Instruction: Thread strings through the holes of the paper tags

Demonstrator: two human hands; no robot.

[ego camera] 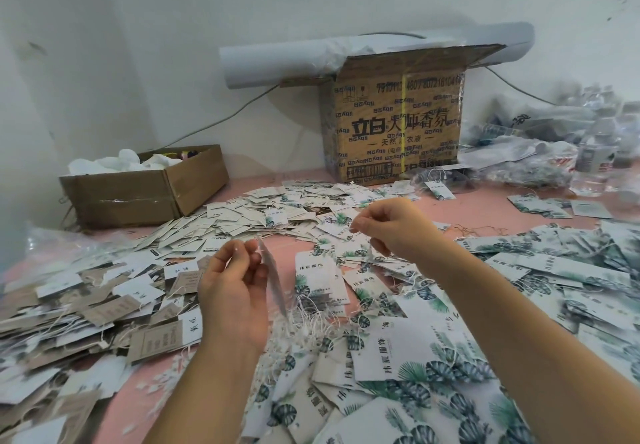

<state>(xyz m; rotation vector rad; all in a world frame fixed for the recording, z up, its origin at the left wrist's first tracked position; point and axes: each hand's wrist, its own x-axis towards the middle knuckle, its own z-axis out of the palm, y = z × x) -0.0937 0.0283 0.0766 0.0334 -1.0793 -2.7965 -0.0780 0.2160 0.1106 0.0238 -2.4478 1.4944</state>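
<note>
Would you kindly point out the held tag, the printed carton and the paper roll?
held tag [274, 277]: head view, its middle.
printed carton [398, 152]: head view, front panel.
paper roll [258, 62]: head view, left end.

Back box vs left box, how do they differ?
The back box stands tall; the left box is low and wide. The back box is covered in dark print; the left box is plain brown. A grey roll lies across the back box; the left box is open, with white stuff inside. Both are cardboard, by the wall.
</note>
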